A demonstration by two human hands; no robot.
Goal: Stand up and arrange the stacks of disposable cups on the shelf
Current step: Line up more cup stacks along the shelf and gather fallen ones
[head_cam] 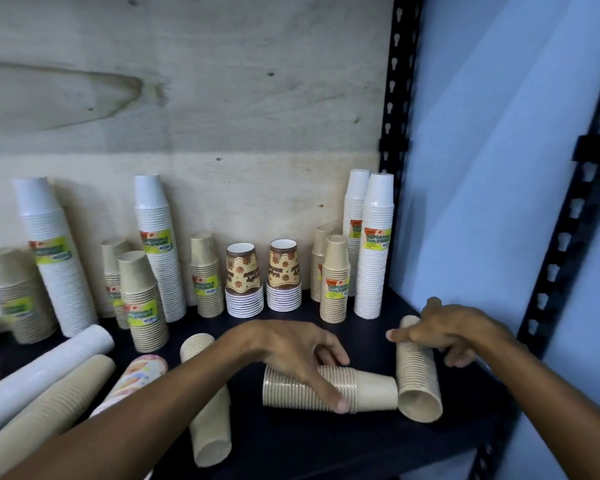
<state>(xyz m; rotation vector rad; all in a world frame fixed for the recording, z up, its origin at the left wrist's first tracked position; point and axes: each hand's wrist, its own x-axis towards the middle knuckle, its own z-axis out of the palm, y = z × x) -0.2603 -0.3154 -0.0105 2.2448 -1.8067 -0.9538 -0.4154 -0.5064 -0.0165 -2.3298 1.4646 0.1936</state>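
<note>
On the dark shelf a tan cup stack lies on its side in front of me. My left hand is wrapped over it, fingers and thumb closed around its ribbed rims. A second tan stack lies beside it to the right, mouth toward me. My right hand hovers over its far end with fingers spread; whether it touches the stack I cannot tell. A third tan stack lies partly under my left forearm. Several stacks stand upright along the back, among them tall white ones and patterned ones.
At the lower left lie a white stack, a tan stack and a colourful printed stack. A plywood back panel closes the rear. Black slotted uprights and a blue wall bound the right side.
</note>
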